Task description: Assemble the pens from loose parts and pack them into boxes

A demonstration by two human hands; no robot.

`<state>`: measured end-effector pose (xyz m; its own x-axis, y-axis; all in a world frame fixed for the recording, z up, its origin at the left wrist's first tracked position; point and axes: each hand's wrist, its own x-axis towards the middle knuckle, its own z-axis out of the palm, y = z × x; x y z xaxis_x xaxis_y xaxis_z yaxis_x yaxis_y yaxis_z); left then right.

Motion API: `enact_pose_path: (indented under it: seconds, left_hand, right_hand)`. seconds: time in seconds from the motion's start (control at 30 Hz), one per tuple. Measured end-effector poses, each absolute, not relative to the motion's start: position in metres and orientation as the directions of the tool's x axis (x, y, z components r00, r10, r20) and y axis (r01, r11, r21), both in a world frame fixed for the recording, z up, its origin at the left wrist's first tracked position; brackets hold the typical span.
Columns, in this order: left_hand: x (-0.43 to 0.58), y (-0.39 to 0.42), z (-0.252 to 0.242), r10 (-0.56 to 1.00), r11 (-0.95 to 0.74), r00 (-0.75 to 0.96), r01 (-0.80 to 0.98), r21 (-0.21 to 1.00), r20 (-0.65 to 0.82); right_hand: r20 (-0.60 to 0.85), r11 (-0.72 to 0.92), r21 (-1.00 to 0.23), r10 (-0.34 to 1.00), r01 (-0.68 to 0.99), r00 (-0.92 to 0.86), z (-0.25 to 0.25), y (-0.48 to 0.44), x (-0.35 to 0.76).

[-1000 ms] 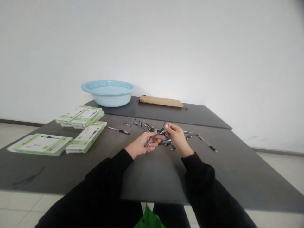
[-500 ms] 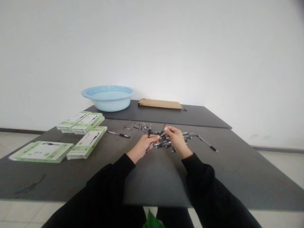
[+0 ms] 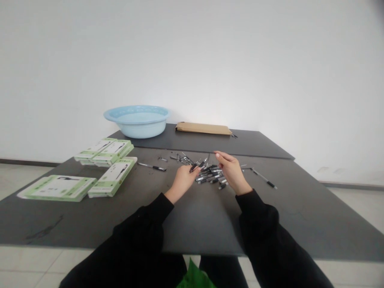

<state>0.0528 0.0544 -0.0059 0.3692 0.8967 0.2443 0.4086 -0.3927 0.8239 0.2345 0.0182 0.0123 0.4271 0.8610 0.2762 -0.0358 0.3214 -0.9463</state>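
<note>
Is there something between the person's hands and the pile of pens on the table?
Nothing visible. The left hand is at the left edge of the pile of pens, seemingly gripping one pen; the open right hand is at its right edge.

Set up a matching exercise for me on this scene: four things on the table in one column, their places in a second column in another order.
Things
1. light blue basin
2. brown envelope
3. green-and-white boxes
4. pile of pens

Places
A. between the left hand and the right hand
B. far left end of the table, by the wall
C. left side, nearer the person
D. far edge, flat, just right of the basin

Pairs: 1-B, 2-D, 3-C, 4-A
</note>
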Motion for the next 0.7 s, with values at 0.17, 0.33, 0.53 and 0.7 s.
enact_pose_path:
  seconds: [0.17,0.33,0.53,0.7]
  left_hand:
    - [0.054,0.050,-0.004,0.878,-0.452,0.390,0.478,0.753,0.279]
    - [0.055,0.048,-0.002,0.884,-0.420,0.401,0.453,0.787,0.241]
    - [0.056,0.050,-0.005,0.878,-0.435,0.411,0.475,0.765,0.245]
    - [0.057,0.049,-0.005,0.860,-0.459,0.447,0.468,0.755,0.246]
  right_hand:
    - [0.299,0.314,-0.949,0.917,-0.014,0.264,0.023,0.004,0.220]
    - [0.353,0.337,-0.935,0.904,0.107,0.242,0.031,-0.004,0.214]
    - [0.464,0.429,-0.881,0.867,0.199,0.184,0.032,-0.004,0.213]
    - [0.457,0.423,-0.884,0.872,0.201,0.177,0.032,-0.004,0.211]
